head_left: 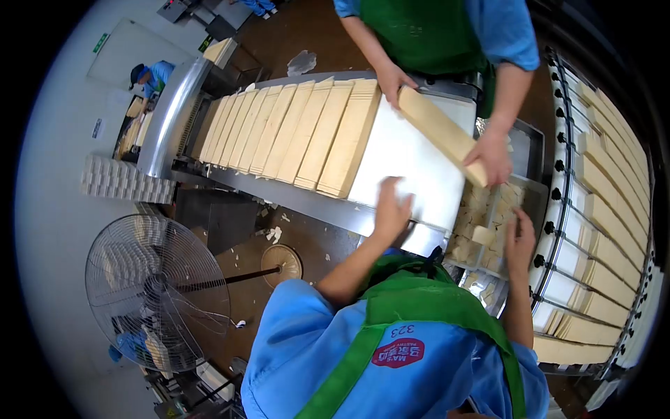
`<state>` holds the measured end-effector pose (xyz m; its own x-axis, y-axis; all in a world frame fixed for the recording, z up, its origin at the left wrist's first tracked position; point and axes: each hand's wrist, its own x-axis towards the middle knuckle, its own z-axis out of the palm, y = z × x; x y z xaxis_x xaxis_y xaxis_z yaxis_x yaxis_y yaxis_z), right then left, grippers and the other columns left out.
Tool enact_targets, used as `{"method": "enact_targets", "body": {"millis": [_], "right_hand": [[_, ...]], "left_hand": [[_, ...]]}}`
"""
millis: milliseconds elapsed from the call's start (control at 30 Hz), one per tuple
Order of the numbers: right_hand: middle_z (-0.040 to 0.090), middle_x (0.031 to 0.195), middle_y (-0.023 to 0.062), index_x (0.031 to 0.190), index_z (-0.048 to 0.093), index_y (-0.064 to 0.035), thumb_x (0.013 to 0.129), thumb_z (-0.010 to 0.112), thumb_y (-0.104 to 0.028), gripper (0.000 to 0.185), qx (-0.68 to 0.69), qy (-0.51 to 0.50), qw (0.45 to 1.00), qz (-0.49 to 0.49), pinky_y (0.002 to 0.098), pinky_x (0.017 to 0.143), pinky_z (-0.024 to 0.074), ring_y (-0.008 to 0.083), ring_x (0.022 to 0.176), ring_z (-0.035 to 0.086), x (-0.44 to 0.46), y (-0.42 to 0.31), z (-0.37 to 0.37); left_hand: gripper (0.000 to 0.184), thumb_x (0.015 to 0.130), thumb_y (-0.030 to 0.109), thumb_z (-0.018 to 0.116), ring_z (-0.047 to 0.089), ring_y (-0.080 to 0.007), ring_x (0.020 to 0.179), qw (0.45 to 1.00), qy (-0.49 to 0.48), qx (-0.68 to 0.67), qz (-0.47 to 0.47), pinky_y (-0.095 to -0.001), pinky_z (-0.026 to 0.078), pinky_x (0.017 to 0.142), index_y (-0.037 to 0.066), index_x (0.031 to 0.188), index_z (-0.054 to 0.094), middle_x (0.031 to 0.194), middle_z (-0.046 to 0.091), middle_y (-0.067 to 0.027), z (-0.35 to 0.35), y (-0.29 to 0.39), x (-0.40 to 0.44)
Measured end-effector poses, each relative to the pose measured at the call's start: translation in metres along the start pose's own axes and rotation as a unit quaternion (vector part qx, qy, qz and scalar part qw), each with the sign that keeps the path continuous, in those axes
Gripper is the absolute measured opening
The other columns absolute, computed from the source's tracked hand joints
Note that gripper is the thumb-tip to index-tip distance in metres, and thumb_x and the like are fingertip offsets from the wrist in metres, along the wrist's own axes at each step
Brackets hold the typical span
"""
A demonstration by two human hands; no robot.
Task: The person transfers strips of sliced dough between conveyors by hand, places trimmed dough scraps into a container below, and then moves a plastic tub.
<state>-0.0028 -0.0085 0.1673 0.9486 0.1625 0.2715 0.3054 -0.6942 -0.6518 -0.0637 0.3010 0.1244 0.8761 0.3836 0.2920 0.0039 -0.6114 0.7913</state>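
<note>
White belt (401,157), long slabs (351,143) crosswise.

- Passable: white belt (398,157), between slab row (289,129) and held slab (440,133).
- Obstructed, far side: co-worker's hands (490,155), held slab slanting between.
- Right of belt: bin (539,199) in way.

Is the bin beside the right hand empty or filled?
Not empty: pale flat pieces lie spread across the bin. How deep they go, I cannot tell.

Pale long slabs (351,136), side by side across belt (405,153); pale scraps (469,218) in tray (536,201).
</note>
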Motion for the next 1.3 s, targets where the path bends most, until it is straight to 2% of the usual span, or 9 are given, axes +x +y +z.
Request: {"method": "enact_targets", "body": {"millis": [133, 233, 400, 600, 767, 1000, 1133, 1200, 1300], "right_hand": [[0.061, 0.111, 0.0187, 0.106, 0.061, -0.0018, 0.085, 0.058, -0.012, 0.023, 0.050, -0.135, 0.985, -0.090, 0.0405, 0.092, 0.0427, 0.0338, 0.105, 0.056, 0.031, -0.069, 0.060], [0.061, 0.110, 0.0186, 0.103, 0.062, -0.0021, 0.084, 0.059, -0.011, 0.021, 0.057, -0.184, 0.969, -0.155, 0.0419, 0.093, 0.0416, 0.0341, 0.103, 0.056, 0.058, -0.098, 0.114], [0.055, 0.119, 0.0212, 0.110, 0.059, -0.0004, 0.082, 0.060, -0.014, 0.031, 0.006, -0.186, 0.963, -0.194, 0.0432, 0.099, 0.0380, 0.0376, 0.114, 0.049, 0.111, -0.122, 0.219], [0.026, 0.147, 0.0220, 0.139, 0.033, 0.0007, 0.087, 0.058, -0.035, 0.068, -0.160, -0.208, 0.963, -0.055, 0.0480, 0.107, 0.0282, 0.0374, 0.132, 0.028, 0.190, -0.164, 0.330], [0.014, 0.154, 0.0182, 0.146, 0.029, -0.0203, 0.090, 0.044, -0.057, 0.068, -0.213, -0.232, 0.949, -0.030, 0.0463, 0.105, 0.0321, 0.0373, 0.134, 0.030, 0.252, -0.204, 0.375], [0.037, 0.134, 0.0171, 0.131, 0.044, -0.0153, 0.085, 0.050, -0.053, 0.060, -0.269, -0.255, 0.928, 0.034, 0.0449, 0.096, 0.0391, 0.0369, 0.118, 0.044, 0.267, -0.221, 0.376], [0.037, 0.128, 0.0132, 0.130, 0.039, -0.0131, 0.076, 0.061, -0.046, 0.067, -0.242, -0.191, 0.937, 0.164, 0.0482, 0.087, 0.0438, 0.0352, 0.114, 0.044, 0.260, -0.186, 0.329], [0.034, 0.131, 0.0118, 0.132, 0.037, -0.0135, 0.073, 0.065, -0.046, 0.073, -0.205, -0.184, 0.920, 0.277, 0.0492, 0.088, 0.0436, 0.0356, 0.117, 0.041, 0.254, -0.172, 0.283], [0.004, 0.154, 0.0133, 0.145, 0.020, -0.0105, 0.070, 0.069, -0.048, 0.097, -0.126, -0.144, 0.912, 0.363, 0.0630, 0.094, 0.0393, 0.0465, 0.134, 0.022, 0.231, -0.141, 0.233]], "left_hand": [[0.076, 0.072, 0.020, 0.076, 0.038, -0.0446, 0.113, 0.943, 0.110, 0.234, -0.209, -0.0502, 0.031, 0.100, -0.007, 0.130, 0.034, 0.123, 0.037, -0.0322, -0.059, -0.076, -0.002], [0.084, 0.069, 0.018, 0.079, 0.037, -0.0445, 0.112, 0.931, 0.091, 0.217, -0.279, -0.0477, 0.032, 0.100, -0.008, 0.132, 0.030, 0.125, 0.031, -0.0326, -0.079, -0.114, -0.005], [0.085, 0.067, 0.011, 0.081, 0.041, -0.0433, 0.109, 0.959, 0.019, 0.087, -0.271, -0.0403, 0.040, 0.096, -0.012, 0.130, 0.028, 0.119, 0.033, -0.0290, -0.092, -0.123, 0.017], [0.091, 0.062, 0.018, 0.085, 0.045, -0.0477, 0.107, 0.962, -0.057, 0.080, -0.256, -0.0467, 0.040, 0.095, -0.011, 0.127, 0.029, 0.117, 0.038, -0.0320, -0.089, -0.123, 0.035], [0.102, 0.071, 0.040, 0.076, 0.048, -0.0423, 0.109, 0.943, -0.133, 0.227, -0.204, -0.0455, 0.042, 0.094, -0.012, 0.137, 0.018, 0.118, 0.041, -0.0300, -0.084, -0.133, 0.031], [0.106, 0.074, 0.048, 0.070, 0.054, -0.0425, 0.097, 0.924, -0.214, 0.200, -0.247, -0.0457, 0.049, 0.083, -0.018, 0.135, 0.015, 0.117, 0.041, -0.0317, -0.079, -0.135, 0.040], [0.101, 0.074, 0.040, 0.071, 0.052, -0.0467, 0.097, 0.928, -0.269, 0.158, -0.202, -0.0476, 0.047, 0.087, -0.018, 0.134, 0.014, 0.121, 0.034, -0.0357, -0.083, -0.141, 0.042], [0.096, 0.074, 0.036, 0.072, 0.050, -0.0487, 0.100, 0.942, -0.275, 0.102, -0.162, -0.0490, 0.045, 0.088, -0.014, 0.132, 0.016, 0.120, 0.033, -0.0357, -0.078, -0.135, 0.051], [0.086, 0.072, 0.034, 0.074, 0.047, -0.0493, 0.099, 0.944, -0.297, 0.088, -0.112, -0.0519, 0.044, 0.085, -0.011, 0.126, 0.022, 0.112, 0.036, -0.0330, -0.060, -0.107, 0.062]]}}
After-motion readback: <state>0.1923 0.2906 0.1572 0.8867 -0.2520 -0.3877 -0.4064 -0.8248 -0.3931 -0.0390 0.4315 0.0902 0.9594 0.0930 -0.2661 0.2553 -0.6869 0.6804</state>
